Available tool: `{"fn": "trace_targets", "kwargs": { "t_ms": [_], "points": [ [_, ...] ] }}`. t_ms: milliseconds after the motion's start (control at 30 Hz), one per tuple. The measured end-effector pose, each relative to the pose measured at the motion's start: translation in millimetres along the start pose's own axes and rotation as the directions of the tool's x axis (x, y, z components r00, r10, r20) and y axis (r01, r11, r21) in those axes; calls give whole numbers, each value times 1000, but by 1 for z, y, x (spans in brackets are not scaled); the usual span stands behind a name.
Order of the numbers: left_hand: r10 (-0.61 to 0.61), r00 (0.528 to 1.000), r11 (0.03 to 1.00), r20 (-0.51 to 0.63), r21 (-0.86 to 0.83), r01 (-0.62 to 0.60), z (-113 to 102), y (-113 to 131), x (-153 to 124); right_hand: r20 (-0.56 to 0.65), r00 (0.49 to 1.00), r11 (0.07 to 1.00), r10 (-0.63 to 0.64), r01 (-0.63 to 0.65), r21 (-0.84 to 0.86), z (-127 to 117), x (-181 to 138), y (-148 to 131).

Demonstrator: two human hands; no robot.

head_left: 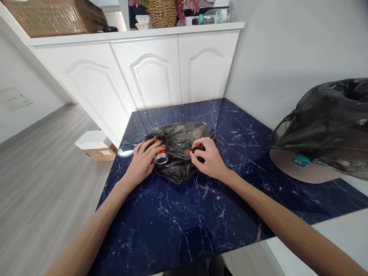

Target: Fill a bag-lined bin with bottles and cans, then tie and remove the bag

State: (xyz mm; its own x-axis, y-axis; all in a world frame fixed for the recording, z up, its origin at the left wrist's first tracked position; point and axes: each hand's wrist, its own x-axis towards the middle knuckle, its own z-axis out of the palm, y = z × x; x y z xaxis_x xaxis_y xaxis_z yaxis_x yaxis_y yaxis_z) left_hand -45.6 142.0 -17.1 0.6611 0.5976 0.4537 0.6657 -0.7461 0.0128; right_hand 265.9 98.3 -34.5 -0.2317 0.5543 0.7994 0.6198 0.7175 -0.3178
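Left of the frame's centre, the left hand (140, 160) grasps a red-orange cylindrical metal can (161, 158) against a crumpled black plastic bag (178, 145) at mid-frame, which the right hand (210, 159) pinches just right of centre, apparently working its folds, so the next move likely calls for gentle, steady handling.

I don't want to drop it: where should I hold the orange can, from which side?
Probably the round body of the drink can, from the left, where the left hand rests its fingers. The can lies on its side, silver end toward the camera, and the crumpled black plastic bag crowds its right.
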Motion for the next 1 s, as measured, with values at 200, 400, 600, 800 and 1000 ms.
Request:
{"fn": "trace_targets", "kwargs": {
  "t_ms": [200, 400, 600, 800, 1000],
  "points": [
    [-62, 997, 998, -37, -21, 61, -2, 0, -2, -6, 1000, 1000, 4, -4, -15, 2, -3, 7],
    [-63, 998, 997, -12, 45, 63, -4, 7, 1, -18, 1000, 1000, -9, 9, -11, 4, -4, 9],
    [-128, 991, 992, 47, -5, 129, -1, 9, 3, -25, 1000, 1000, 15, -15, -19, 5, -4, 12],
    [-365, 918, 876, -156, -393, 281, -5, 5, -2, -33, 999, 999, 37, -38, -27, 5, -4, 13],
    [-802, 594, 142, -70, -987, 75, -25, -12, 3, -50, 997, 997, 62, -64, -35, 6, -5, 14]
  ]
}}
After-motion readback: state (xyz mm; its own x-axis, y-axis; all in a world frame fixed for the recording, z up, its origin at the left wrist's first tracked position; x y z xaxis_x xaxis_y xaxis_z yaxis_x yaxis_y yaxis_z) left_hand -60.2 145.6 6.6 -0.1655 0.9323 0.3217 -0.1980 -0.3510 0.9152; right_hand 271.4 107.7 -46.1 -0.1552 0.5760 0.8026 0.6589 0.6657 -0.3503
